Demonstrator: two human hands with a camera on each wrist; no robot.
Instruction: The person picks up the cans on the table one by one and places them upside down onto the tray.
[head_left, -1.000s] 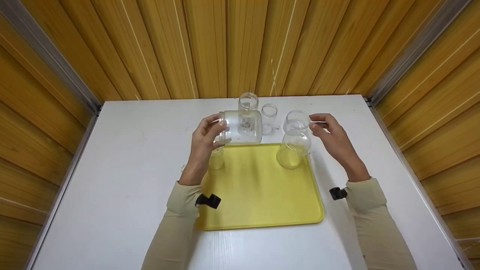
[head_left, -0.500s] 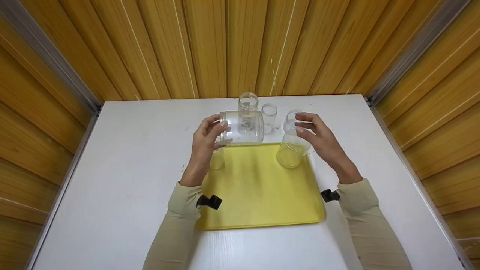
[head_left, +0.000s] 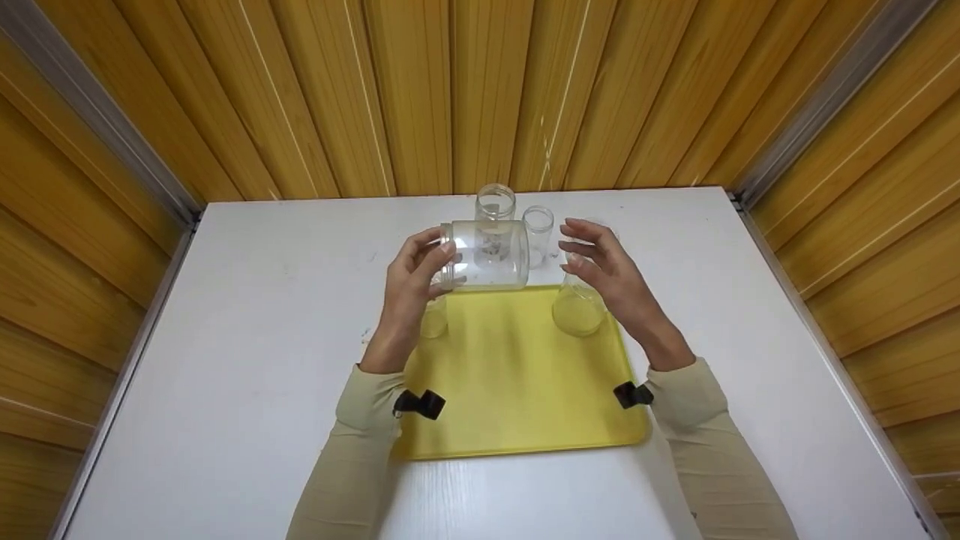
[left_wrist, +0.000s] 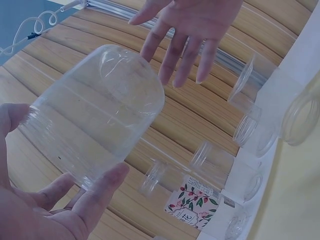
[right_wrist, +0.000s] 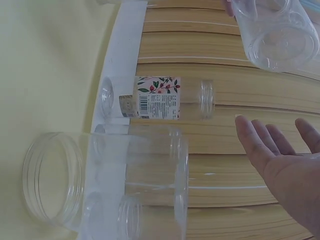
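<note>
My left hand (head_left: 412,289) grips a large clear jar (head_left: 491,255) round its threaded neck. The jar lies sideways in the air over the back edge of the yellow tray (head_left: 517,390), its base towards the right. My right hand (head_left: 611,281) is apart from the jar, fingers spread and loosely bent, with nothing in it. Partly hidden behind that hand, another clear jar (head_left: 577,319) stands mouth down at the tray's back right corner. In the left wrist view the right hand (left_wrist: 195,35) shows its palm beyond the held jar's base.
Behind the tray stand a clear jar with a flowered label (right_wrist: 160,97) and a slim clear jar (head_left: 538,225). A small clear jar (head_left: 433,322) is at the tray's back left, partly covered by my left hand. Wood-look panels (head_left: 480,97) border the white table (head_left: 270,337).
My right hand has moved left, from beside the jars at the right towards the held jar, and its fingers have spread. The left hand and its jar have barely moved.
</note>
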